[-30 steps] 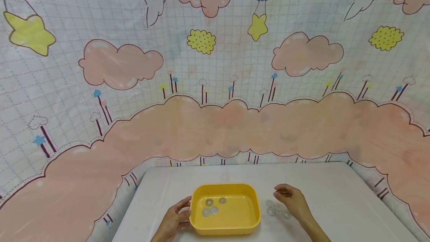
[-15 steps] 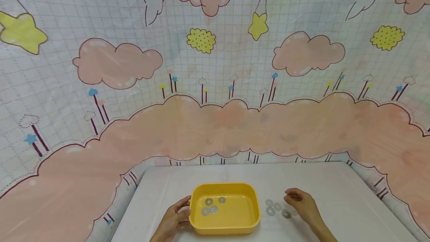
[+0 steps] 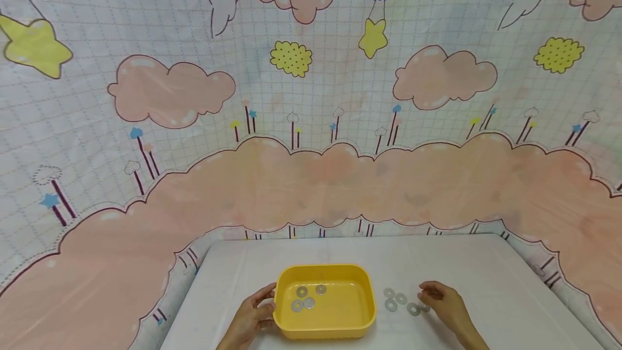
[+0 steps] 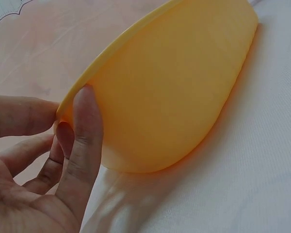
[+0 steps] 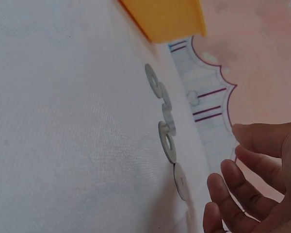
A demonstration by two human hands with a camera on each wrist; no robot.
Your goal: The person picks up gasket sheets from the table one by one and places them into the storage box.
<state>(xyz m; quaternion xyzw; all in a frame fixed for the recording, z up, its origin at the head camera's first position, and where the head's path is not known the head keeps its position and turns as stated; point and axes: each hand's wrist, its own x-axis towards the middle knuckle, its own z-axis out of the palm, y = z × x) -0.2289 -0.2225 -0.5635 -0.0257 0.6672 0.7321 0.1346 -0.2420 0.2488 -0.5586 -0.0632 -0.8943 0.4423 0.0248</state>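
A yellow plastic basin (image 3: 323,332) stands on the table with several flat metal washers (image 3: 302,291) on its floor. At its left end my left hand (image 3: 255,312) holds it; in the left wrist view, the thumb (image 4: 87,121) lies on the outer wall just under the rim and the index fingertip meets the rim. To the right of the basin, more washers (image 3: 413,309) lie flat in a loose group. My right hand (image 3: 443,301) hovers beside the rightmost one, partly covering it in the head view. Its fingers (image 5: 235,182) are loosely bent, holding nothing.
A white cloth covers the table (image 3: 486,263), whose far edge meets a patterned curtain (image 3: 311,188) with pink clouds and yellow stars. In the right wrist view, the washers (image 5: 167,141) run in a line toward the basin's end (image 5: 167,19).
My right hand has moved right and a little nearer to me, away from the basin, uncovering part of the rightmost washer. The left hand and basin have barely moved.
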